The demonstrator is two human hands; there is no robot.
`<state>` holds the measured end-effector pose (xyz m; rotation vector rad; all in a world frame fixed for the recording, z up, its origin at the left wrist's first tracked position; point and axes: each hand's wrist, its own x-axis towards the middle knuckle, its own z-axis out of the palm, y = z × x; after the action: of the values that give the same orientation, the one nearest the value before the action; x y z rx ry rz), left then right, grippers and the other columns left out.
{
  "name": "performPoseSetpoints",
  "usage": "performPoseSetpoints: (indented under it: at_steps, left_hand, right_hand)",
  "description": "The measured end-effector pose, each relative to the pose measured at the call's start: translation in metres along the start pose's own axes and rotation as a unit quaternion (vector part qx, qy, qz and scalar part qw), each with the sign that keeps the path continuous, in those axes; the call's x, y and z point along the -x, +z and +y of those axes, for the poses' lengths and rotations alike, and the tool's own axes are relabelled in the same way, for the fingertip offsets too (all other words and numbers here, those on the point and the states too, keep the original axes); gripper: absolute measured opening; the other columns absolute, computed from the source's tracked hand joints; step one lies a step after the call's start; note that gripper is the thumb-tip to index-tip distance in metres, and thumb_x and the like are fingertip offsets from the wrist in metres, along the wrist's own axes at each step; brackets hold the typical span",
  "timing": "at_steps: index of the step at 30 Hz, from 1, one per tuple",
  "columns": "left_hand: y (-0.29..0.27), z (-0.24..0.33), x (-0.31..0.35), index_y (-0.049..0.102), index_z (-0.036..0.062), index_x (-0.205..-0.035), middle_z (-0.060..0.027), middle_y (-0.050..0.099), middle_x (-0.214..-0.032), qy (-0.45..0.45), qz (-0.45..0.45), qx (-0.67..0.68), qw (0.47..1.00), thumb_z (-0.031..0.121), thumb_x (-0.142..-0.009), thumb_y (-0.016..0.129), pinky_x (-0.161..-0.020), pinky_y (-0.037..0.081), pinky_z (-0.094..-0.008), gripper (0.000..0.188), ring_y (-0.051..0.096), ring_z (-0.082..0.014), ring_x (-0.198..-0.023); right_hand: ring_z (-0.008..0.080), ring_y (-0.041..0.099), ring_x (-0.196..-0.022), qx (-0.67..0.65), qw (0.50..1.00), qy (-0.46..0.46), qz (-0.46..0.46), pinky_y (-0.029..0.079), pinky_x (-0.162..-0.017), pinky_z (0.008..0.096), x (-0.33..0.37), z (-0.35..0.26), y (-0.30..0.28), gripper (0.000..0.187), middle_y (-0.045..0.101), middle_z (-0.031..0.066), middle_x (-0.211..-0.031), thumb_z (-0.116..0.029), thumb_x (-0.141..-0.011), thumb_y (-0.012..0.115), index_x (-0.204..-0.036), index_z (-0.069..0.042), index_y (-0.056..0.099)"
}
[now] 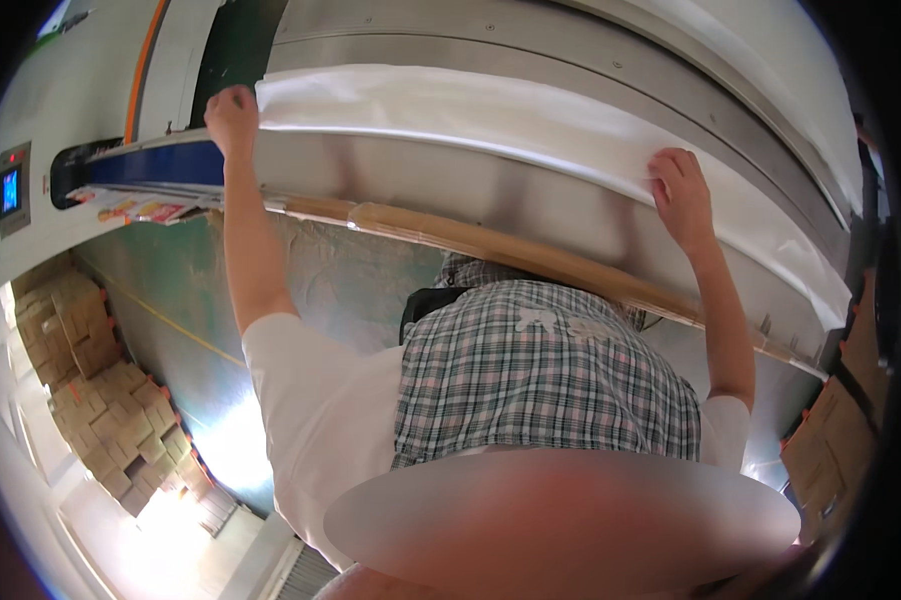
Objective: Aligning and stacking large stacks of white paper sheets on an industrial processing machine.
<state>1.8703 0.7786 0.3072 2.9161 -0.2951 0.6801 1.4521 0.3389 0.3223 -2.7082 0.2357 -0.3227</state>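
Note:
A long white sheet (440,105), thin and slightly wrinkled, lies lengthwise along the front of a metal machine bed. At its left end is my left hand (232,118), arm stretched far forward and fingers curled in. Whether the sheet's corner is inside those fingers is hidden. Farther right, my right hand (682,195) rests over the sheet's near part, its fingers bent and closed on the material. To the right of that hand the sheet runs on to a creased, loose end.
Below the sheet runs the machine's metal front (420,180), edged by a brown strip (450,232). A control panel (12,190) with a lit screen is at far left, near a blue bar (170,165) and printed papers (155,207). Stacked cartons (120,430) stand on the floor.

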Motion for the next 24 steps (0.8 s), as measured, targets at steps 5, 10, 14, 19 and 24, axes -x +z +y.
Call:
performPoseSetpoints:
  at_steps: [5,10,14,19,24]
  left_hand:
    - [-0.008,0.185,0.042,0.059,0.0049,-0.076,-0.0124,0.059,-0.079,0.352,-0.075,0.228,0.905,0.025,-0.080,0.055,-0.068,0.043,-0.0426,0.021,0.055,-0.0315,-0.077]
    - [0.012,0.234,0.085,0.060,0.0060,-0.081,-0.0176,0.060,-0.078,0.262,-0.264,0.178,0.911,0.035,-0.084,0.043,-0.065,0.044,-0.0439,0.034,0.057,-0.0361,-0.075]
    - [0.003,0.212,0.107,0.059,0.0026,-0.075,-0.0188,0.060,-0.074,0.257,-0.238,0.146,0.925,0.028,-0.086,0.039,-0.068,0.043,-0.0457,0.034,0.057,-0.0374,-0.073]
    - [0.018,0.093,0.088,0.055,0.0010,-0.077,-0.0208,0.056,-0.071,0.227,-0.227,0.154,0.934,0.020,-0.086,0.043,-0.057,0.041,-0.0420,0.024,0.054,-0.0369,-0.065]
    - [0.013,0.020,0.048,0.055,0.0021,-0.078,-0.0181,0.057,-0.072,0.246,-0.206,-0.067,0.945,0.027,-0.089,0.039,-0.057,0.041,-0.0454,0.032,0.056,-0.0353,-0.068]
  right_hand:
    - [0.0313,0.048,-0.089,0.040,0.998,0.029,0.030,0.040,-0.079,0.0389,0.008,0.007,0.000,0.030,0.051,0.0108,-0.093,0.003,-0.057,0.058,-0.085,-0.005,0.051]
    - [0.0298,0.046,-0.093,0.097,0.990,0.076,0.061,0.039,-0.080,0.0386,0.010,0.020,0.001,0.033,0.050,0.0090,-0.095,0.002,-0.055,0.059,-0.086,-0.007,0.052]
    - [0.0288,0.046,-0.095,0.150,0.973,0.164,0.063,0.040,-0.079,0.0381,0.052,0.063,-0.030,0.033,0.050,0.0081,-0.095,0.002,-0.055,0.058,-0.087,-0.008,0.052]
    - [0.0253,0.047,-0.095,0.223,0.939,0.242,0.100,0.040,-0.079,0.0373,0.091,0.119,-0.067,0.030,0.051,0.0061,-0.094,0.000,-0.060,0.058,-0.089,-0.010,0.055]
    - [0.0253,0.048,-0.093,0.264,0.920,0.272,0.103,0.041,-0.076,0.0373,0.115,0.175,-0.093,0.031,0.051,0.0055,-0.092,0.002,-0.060,0.056,-0.088,-0.011,0.055]
